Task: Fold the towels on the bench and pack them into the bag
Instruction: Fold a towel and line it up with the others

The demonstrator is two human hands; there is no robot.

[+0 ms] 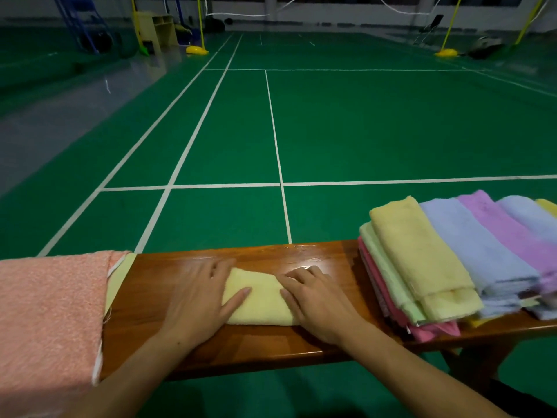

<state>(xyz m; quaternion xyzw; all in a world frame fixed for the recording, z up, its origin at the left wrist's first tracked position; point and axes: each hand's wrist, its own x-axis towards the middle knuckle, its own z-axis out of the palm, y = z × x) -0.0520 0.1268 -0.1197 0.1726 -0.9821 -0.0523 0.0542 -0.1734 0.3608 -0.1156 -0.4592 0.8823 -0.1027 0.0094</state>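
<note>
seen from a head camera, looking forward and down over a wooden worktop [187,342] at the edge of a green court.

nearest, two bare forearms reaching in from below. left hand [200,300] laid flat, fingers straight and released, pressing the left end of a small folded yellow towel [259,300]. right hand [313,300] pressing the right end, fingers loosely bent over the cloth, not clearly grasping it. towel lying in the middle of the worktop, between the two hands, already a compact rectangle.

to the left, a pink towel [48,312] draped over the worktop end, with a pale yellow-green cloth [119,282] showing beneath its edge. to the right, just beside the right hand, a slanting stack of towels [452,267]: yellow on top, then blue, purple, with green and pink layers below.

no bag in view.

judged step: smoothing or finishing a fold on the yellow towel. next move likely calls for gripping an end to fold once more, or lifting the bundle without letting it fall open, then finding the bag, wherever it sits.

beyond, the court floor [361,131] with white lines, and far off yellow net posts [199,25].
</note>
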